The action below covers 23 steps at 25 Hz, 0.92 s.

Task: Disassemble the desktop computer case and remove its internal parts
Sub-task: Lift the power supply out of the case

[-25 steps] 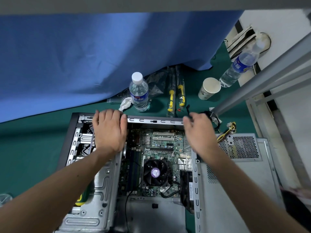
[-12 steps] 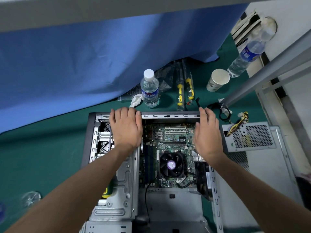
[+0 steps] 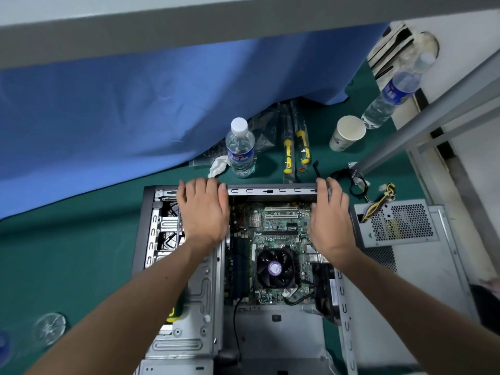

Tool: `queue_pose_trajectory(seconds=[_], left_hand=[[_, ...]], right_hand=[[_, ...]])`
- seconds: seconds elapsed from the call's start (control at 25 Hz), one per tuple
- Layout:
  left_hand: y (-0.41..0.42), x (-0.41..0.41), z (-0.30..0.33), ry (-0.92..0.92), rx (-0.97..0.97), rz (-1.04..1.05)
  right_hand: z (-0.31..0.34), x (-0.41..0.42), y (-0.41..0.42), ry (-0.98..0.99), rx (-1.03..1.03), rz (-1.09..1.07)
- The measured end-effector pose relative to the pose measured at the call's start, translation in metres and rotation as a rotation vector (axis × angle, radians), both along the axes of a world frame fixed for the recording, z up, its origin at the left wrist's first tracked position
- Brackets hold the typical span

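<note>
Two hands — left hand point(image 3: 203, 209) and right hand point(image 3: 330, 215) — lie flat, fingers straight, on the far rim of the one open computer case point(image 3: 270, 191), which lies on the green table point(image 3: 67, 253); two water bottles point(image 3: 240, 148) and one paper cup point(image 3: 347, 133) stand beyond that edge.

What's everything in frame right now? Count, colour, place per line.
computer case: 1, grey metal, open, centre of the table
motherboard: 1, green, inside the case
fan: 1, black with purple hub, on the motherboard
power supply: 1, grey perforated box, right of the case on a grey panel
water bottles: 2, clear with blue labels; one behind the case, one far right
paper cup: 1, white, behind the case on the right
screwdrivers: 2, yellow handles, behind the case
table: 1, green top
cloth: 1, blue, at the back
left hand: fingers on the case's far rim
right hand: fingers on the far rim
</note>
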State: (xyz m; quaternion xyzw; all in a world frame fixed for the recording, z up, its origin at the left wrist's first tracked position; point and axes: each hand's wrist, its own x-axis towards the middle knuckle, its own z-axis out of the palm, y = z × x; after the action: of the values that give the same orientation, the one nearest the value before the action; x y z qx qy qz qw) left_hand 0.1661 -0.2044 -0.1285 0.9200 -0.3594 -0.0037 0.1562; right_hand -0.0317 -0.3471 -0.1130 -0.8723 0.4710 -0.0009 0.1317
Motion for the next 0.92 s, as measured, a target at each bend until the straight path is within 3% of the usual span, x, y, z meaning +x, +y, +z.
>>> queue_pose_trajectory(seconds=[0.28,0.44,0.92], left_hand=[[0.001,0.0,0.0,-0.006,-0.014,0.008],[0.001,-0.001,-0.002,-0.019,-0.032,-0.001],[-0.005,-0.01,0.018,0.05,-0.005,0.003]], right_hand=[[0.013,0.008,-0.023,0.022,0.086,0.04],[0.007,0.02,-0.037,-0.1,0.237,-0.116],[0.002,0.023,-0.03,-0.086,0.107,-0.072]])
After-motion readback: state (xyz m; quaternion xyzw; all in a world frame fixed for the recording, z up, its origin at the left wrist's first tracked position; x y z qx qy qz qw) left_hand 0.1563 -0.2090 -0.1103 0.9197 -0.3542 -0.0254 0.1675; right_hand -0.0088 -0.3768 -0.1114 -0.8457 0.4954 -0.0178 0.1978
